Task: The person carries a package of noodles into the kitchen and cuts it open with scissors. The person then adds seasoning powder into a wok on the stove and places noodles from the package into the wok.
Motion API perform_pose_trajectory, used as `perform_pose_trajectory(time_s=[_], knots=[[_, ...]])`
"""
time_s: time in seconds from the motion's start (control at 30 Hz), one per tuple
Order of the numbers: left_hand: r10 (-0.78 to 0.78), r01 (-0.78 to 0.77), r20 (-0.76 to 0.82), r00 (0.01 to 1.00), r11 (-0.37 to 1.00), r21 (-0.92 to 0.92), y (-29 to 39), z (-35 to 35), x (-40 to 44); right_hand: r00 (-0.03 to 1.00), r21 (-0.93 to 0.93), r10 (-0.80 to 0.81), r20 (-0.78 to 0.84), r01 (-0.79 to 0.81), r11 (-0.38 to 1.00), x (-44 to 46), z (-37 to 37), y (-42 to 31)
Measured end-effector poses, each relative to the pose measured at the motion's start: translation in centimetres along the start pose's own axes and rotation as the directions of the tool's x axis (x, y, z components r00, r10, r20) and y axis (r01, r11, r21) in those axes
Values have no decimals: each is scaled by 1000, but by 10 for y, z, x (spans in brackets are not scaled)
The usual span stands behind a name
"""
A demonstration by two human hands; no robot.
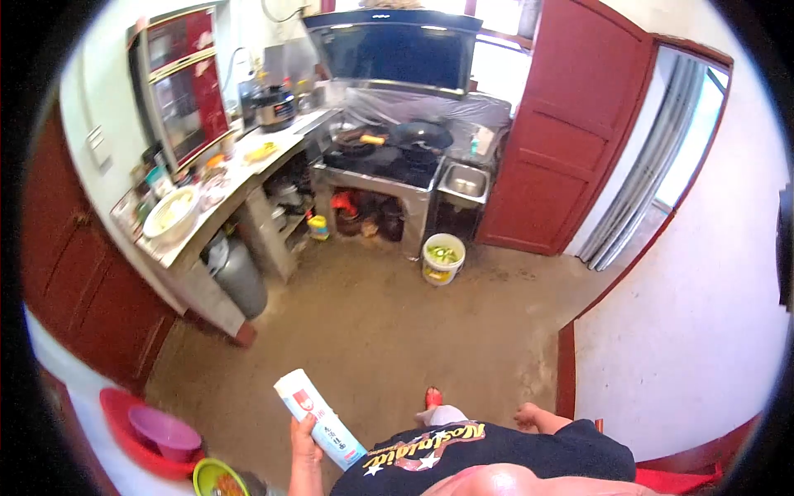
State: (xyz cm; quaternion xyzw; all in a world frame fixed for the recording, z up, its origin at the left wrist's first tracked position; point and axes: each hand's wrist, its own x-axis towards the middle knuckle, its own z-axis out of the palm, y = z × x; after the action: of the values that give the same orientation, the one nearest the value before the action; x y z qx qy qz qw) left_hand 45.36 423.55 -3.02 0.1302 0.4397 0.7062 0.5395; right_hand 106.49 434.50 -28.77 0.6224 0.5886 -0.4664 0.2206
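My left hand (304,446) is wrapped round a white and blue cylindrical package (321,422). A red emblem and dark characters are printed on it. The package is tilted, its white end up and to the left, its lower end against my black T-shirt (496,450). Away from my body on the other side is my right hand (529,416), low near the wall, with nothing visible in it. Its fingers look loosely bent and apart, though they are small in view.
A counter (240,178) with a white basin (171,213) and a pressure cooker (274,108) runs along the left. Ahead are a stove with a wok (420,134), a sink (466,182) and a floor bucket (443,259). Purple (165,431) and green basins (217,478) stand lower left; a doorway opens right.
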Motion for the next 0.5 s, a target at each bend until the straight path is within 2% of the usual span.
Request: perform_pose_trajectory(time_s=[0.03,0.1,0.13,0.2,0.23,0.3,0.33,0.4,0.43,0.5], knots=[[-27,27,35,999,1000,3,-3,25,24,1000,29,-18,21,18,999,11,-14,13],[-47,45,98,994,999,17,-23,69,75,968,285,245,-51,-221,933,7,-47,22],[-64,59,132,989,998,37,-32,89,97,967,299,249,-57,-222,928,13,-57,24],[-50,46,196,979,999,26,-53,136,154,946,282,322,45,-321,904,43,-123,10],[-60,55,204,977,998,28,-63,163,177,951,290,310,17,-301,908,44,-158,-4],[-111,96,210,971,992,81,-65,221,206,967,444,227,-117,-153,883,40,-200,-29],[-128,97,260,957,987,127,-63,247,224,967,452,222,-123,-144,880,61,-231,-37],[-139,59,365,921,973,222,-60,292,256,978,67,4,-209,10,998,91,-298,-40],[-149,71,362,920,973,219,-63,308,269,973,66,38,-229,-24,998,90,-331,-58],[-132,39,457,879,977,208,-69,337,300,962,90,56,-266,-33,995,100,-399,-98]])
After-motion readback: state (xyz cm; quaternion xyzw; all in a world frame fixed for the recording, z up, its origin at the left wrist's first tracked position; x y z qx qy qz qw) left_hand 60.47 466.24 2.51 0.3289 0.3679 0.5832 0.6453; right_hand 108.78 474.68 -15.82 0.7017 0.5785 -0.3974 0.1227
